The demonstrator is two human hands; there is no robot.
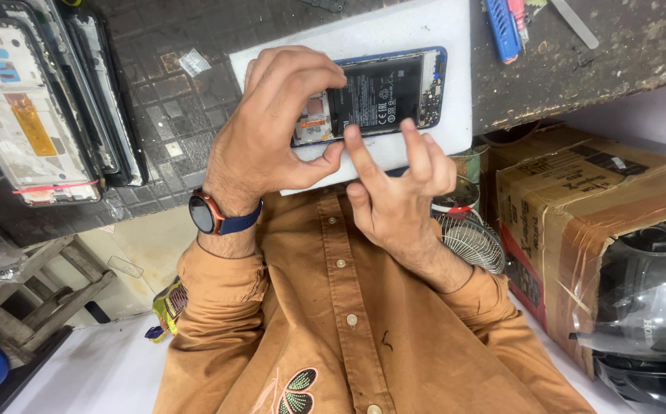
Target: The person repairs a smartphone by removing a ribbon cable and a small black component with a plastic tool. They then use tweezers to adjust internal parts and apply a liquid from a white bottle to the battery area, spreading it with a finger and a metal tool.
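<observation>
Working on an opened phone (383, 96) lying back-up on a white pad (394, 34) at the counter (195, 100) edge. Left hand (272, 123) curls over its left end, thumb and fingers pinching there; what they grip is hidden. Right hand (398, 188) spread, forefinger tip at the battery's lower edge. Best done gently, phone kept flat. Farther left: spare phone frames (34, 100).

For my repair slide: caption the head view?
Both hands, left and right, working on an opened phone on a white pad.
</observation>
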